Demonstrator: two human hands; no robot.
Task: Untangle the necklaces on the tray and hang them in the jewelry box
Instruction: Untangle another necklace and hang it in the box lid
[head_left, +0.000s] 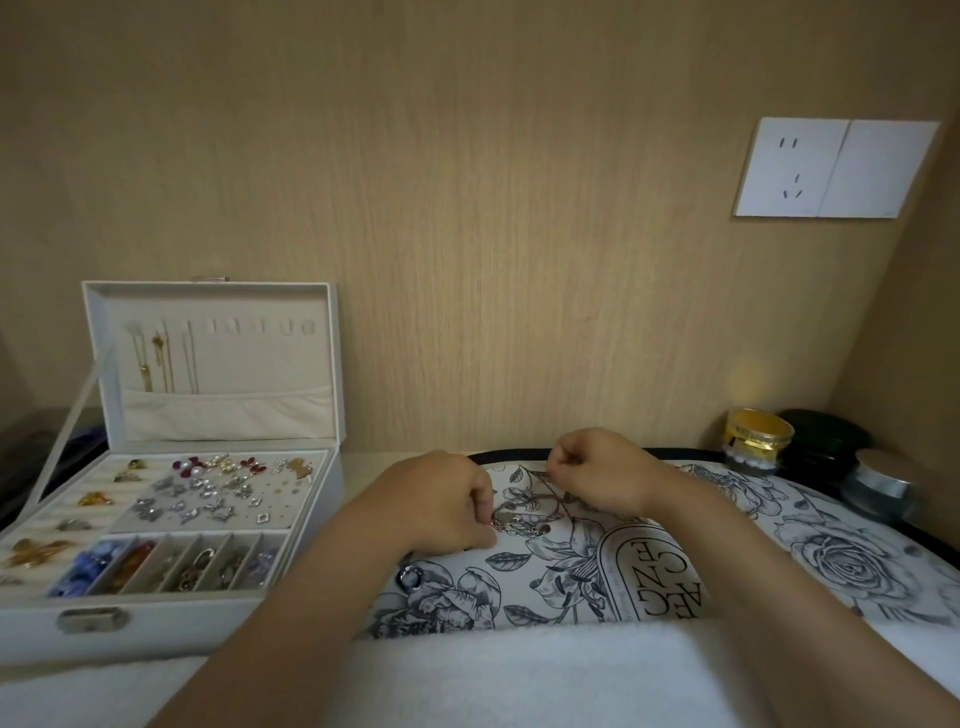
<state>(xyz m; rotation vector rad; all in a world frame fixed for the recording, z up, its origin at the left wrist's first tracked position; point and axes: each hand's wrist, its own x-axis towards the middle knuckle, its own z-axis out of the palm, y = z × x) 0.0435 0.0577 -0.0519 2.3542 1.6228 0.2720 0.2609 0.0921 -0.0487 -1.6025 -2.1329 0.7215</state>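
Starting at the fingertips: the tangled silver necklaces (519, 522) are pinched at the clump's left end by the curled left fingers (485, 514), low on the printed tray (831, 525). The right fingers (563, 462) are curled into a tight pinch just up and right of the clump; a thin strand appears to be held there, though it is almost too fine to make out. The left hand (441, 499) and right hand (602, 467) are near each other, not touching, over the tray's far-left part. The tray's black far rim is just beyond the right knuckles, and the wooden wall (519, 260) rises directly behind it. Bare tray surface is seen to the right of the hands, out to three jars (758, 434) crowded at the far right corner. A ring (412, 578) lies on the tray near its left edge, beside the left wrist. The tray's near edge is covered by a white cloth (519, 675). The jewelry box (171, 634) is set just left of the tray with its lid (335, 364) upright; gold necklaces (156, 358) are hung on the leftmost hooks, and the hooks to their right are bare.
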